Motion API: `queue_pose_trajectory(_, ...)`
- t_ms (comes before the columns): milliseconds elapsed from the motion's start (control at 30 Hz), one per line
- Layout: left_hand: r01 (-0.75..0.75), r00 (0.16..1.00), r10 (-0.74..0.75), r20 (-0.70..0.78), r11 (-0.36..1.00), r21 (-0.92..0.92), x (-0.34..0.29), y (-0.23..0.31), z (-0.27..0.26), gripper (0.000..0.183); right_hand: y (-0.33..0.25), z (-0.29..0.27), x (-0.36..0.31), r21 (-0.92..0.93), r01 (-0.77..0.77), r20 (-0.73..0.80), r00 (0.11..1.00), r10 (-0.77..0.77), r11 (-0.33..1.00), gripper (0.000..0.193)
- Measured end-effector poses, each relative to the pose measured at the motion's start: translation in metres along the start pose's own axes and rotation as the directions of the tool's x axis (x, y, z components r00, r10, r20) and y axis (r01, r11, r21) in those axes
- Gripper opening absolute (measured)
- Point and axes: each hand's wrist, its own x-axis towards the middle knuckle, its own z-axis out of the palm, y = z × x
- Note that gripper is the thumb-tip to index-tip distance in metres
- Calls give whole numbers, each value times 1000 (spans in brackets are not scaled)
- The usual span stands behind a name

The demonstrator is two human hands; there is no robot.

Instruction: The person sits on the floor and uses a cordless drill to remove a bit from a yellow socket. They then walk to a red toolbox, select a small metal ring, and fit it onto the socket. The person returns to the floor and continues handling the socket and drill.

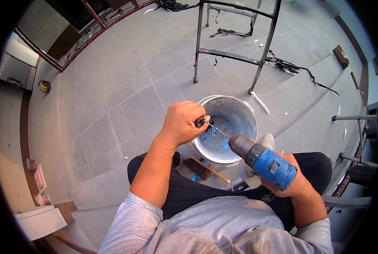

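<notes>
My left hand point(183, 122) is closed around a short dark tube-like piece point(200, 122), its round end facing the drill. My right hand point(292, 173) grips a worn blue cordless drill point(270, 165) that points up and to the left. A thin spiral drill bit point(219, 130) runs from its chuck point(241, 146) to the dark piece; whether the tip is inside it I cannot tell. Both hands are above the rim of a white bucket point(253, 114), which stands between my legs. Dark crumbs and blue scraps point(216, 131) lie on its bottom.
A stepladder point(229, 54) stands beyond the bucket, near tangled black straps point(288, 65). By my feet lies a brush with a wooden handle point(212, 169). A white strip point(261, 103) rests right of the bucket. Metal legs point(354, 117) stand at the right; a tape measure point(45, 86) sits far left.
</notes>
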Motion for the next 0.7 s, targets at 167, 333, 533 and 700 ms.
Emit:
queue_pose_trajectory(167, 0, 1000, 0, 4, 1000, -4, -1, -3, 0, 30, 7, 0, 0, 20, -20, 59, 998, 19, 1000, 40)
queue_pose_trajectory(333, 12, 1000, -12, 24, 1000, -14, -3, -6, 0, 30, 6, 0, 3, -21, -24, 101, 995, 26, 999, 39)
queue_pose_trajectory(533, 29, 999, -27, 39, 999, -40, -5, -7, -3, 29, 4, -2, 6, 15, 7, 131, 991, -9, 1000, 34)
queue_pose_trajectory(700, 8, 995, -4, 103, 999, -41, -8, -13, -5, 29, 0, 2, 7, 46, -2, 96, 995, -3, 999, 14)
